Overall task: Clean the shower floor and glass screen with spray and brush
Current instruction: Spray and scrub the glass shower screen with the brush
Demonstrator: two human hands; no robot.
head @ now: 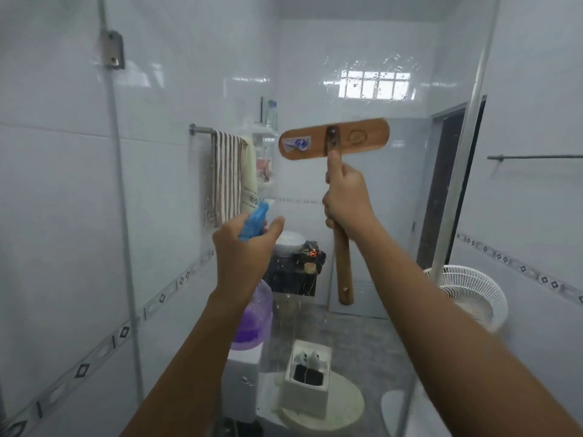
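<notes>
Your left hand (pixel 244 247) is wrapped round the neck of the spray bottle (pixel 252 320), fingers curled about its blue trigger head, and the nozzle points up toward 12 o'clock at the glass screen (pixel 400 190). Your right hand (pixel 347 200) grips the wooden brush (pixel 334 138) high on the handle, thumb lying up the shaft. The handle runs straight from 6 to 12 o'clock, while the head lies crosswise, its long axis from 9 to 3. The head seems to sit flat on the glass, though contact is hard to confirm. From the bottle, the brush head is at 1 o'clock, so the right hand is nearer the patch to scrub. Droplets show on the glass at 12 o'clock above the head.
</notes>
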